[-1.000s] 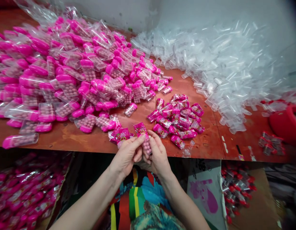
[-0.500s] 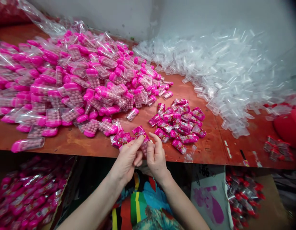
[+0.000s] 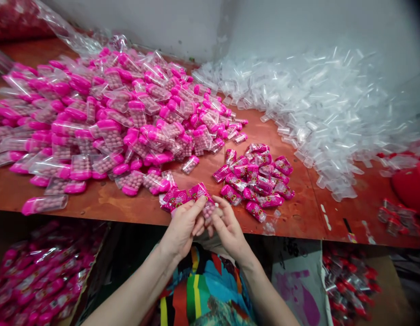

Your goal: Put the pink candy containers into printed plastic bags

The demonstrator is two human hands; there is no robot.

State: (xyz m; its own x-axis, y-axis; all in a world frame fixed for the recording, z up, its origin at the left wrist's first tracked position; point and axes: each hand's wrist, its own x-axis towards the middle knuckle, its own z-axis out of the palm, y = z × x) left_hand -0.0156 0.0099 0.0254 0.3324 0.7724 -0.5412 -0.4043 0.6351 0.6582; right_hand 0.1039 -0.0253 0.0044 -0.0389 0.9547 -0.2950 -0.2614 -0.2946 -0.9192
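Just over the table's front edge, my left hand [image 3: 185, 224] pinches a small clear candy container [image 3: 208, 210] of pale pink balls between thumb and fingers. A shiny pink printed wrapper [image 3: 198, 191] covers its far end. My right hand [image 3: 230, 230] is closed at the container's near right side, thumb and fingers against it; its lower fingers are partly hidden. Right by my left hand lie more pink printed wrappers [image 3: 175, 198]. A small heap of wrapped candy containers [image 3: 260, 174] sits beyond my right hand.
A large pile of pink-capped candy containers [image 3: 111, 131] covers the left of the red-brown table [image 3: 298, 217]. Clear empty tubes [image 3: 318, 104] are heaped at the back right, near a red round object [image 3: 412, 185]. Boxes of pink packs [image 3: 43, 276] and red-capped containers [image 3: 349, 283] stand below.
My right thumb has moved onto the container and the right fingers have opened a little around it. My left hand keeps its pinch. The view has shifted slightly.
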